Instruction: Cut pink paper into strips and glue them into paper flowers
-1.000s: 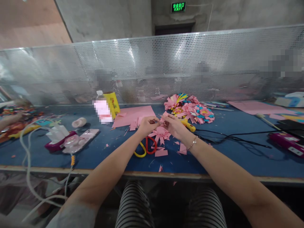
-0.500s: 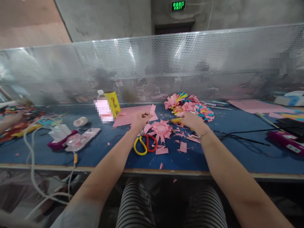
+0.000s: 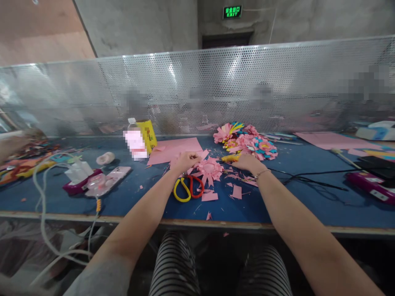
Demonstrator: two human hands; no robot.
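Observation:
My left hand [image 3: 186,162] pinches a small pink paper strip [image 3: 204,155] at the upper left edge of a pink paper flower [image 3: 211,167]. The flower lies on the table with its cut petals spread. To its right, my right hand [image 3: 249,163] is closed round a yellow glue gun [image 3: 229,158], whose nozzle points left toward the flower; the trigger side is hidden. Scissors [image 3: 197,187] with one yellow and one red handle lie just below my left hand, blades partly hidden. Finished pink, blue and yellow paper flowers [image 3: 262,146] are heaped behind my right hand.
Pink paper sheets [image 3: 182,146] lie behind my left hand, with scraps [image 3: 210,197] around the flower. A bottle [image 3: 134,144], a phone [image 3: 119,179] and a purple power strip [image 3: 77,185] stand left. Black cords [image 3: 317,183] run right. Another person's arm [image 3: 12,144] reaches in far left.
My left hand has brought the paper strip down from upright to the flower's edge. My right hand and the glue gun have shifted slightly left and down.

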